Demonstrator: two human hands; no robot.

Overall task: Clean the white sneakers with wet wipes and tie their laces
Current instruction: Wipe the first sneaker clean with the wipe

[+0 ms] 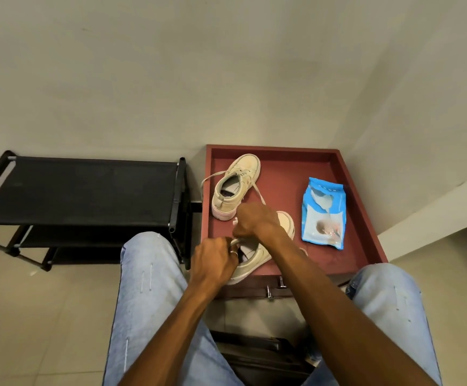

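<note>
Tying step: left hand (pixel 215 261) & right hand (pixel 254 222) pinch near sneaker (pixel 257 259) lace (pixel 235 242) w/ curled fingers; should pull both ends evenly, snug, sneaker flat.

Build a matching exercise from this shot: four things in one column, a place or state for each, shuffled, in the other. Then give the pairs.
Things
1. far sneaker
2. near sneaker
3. wet wipes pack
4. shoe rack

Places or states
a. black, on the floor left of the red tabletop
b. lying flat at the tabletop's right
c. untied, laces trailing
d. its lace gripped by left hand and right hand

Pairs: 1-c, 2-d, 3-b, 4-a
</note>
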